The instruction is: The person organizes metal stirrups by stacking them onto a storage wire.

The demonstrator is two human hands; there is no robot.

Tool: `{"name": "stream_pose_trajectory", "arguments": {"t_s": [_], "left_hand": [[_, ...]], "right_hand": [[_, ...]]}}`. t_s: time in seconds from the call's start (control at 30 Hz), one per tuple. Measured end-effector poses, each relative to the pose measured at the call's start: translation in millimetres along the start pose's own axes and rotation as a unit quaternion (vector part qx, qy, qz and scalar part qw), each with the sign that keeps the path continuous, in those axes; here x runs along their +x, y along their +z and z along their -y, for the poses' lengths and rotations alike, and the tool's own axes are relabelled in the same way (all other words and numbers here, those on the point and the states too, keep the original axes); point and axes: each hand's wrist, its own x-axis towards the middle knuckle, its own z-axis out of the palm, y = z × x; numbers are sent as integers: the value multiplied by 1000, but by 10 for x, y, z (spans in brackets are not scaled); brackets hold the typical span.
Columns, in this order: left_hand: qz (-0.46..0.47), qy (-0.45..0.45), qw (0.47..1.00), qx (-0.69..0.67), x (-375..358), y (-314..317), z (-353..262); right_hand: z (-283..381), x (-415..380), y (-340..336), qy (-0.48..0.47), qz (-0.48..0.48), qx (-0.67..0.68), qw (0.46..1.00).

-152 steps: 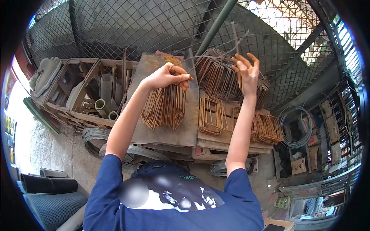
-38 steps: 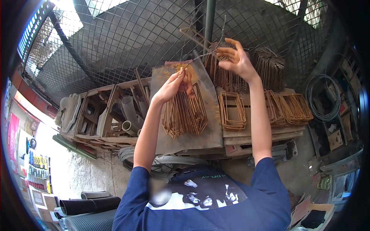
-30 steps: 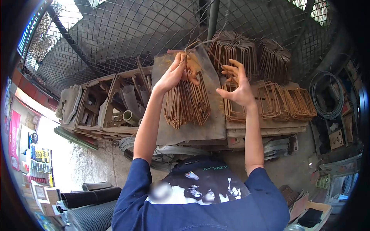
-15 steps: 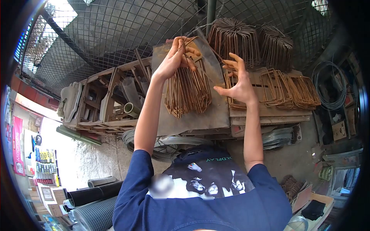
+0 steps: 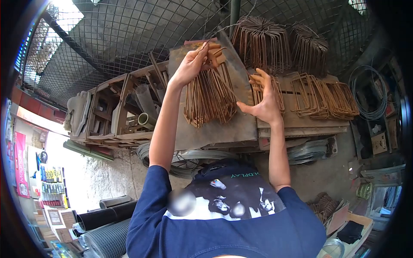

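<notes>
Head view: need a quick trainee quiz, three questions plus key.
1. True or false: the right hand is clenched in a fist.
2. Below the left hand in the picture, what lies on the gray sheet?
A) a rolled mesh
B) a bundle of rusty bent rods
C) a cardboard box
3. On which side of the sheet, as pictured, do the rectangular rusty frames lie?

Key:
1. False; its fingers are spread.
2. B
3. Right
</notes>
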Motion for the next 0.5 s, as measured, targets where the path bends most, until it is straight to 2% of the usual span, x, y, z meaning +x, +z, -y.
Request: {"name": "stream_pose_trajectory", "arguments": {"t_s": [0.1, 0.3, 0.5], "left_hand": [[-17, 41, 998, -42, 59, -56, 155], [-22, 93, 995, 38, 52, -9, 38], [-33, 95, 993, -59, 111, 48, 93]], "right_hand": [[-68, -60, 63, 26, 0, 16, 1000], [-243, -185, 310, 44, 2, 34, 998], [-366, -289, 495, 89, 11, 35, 995]]}}
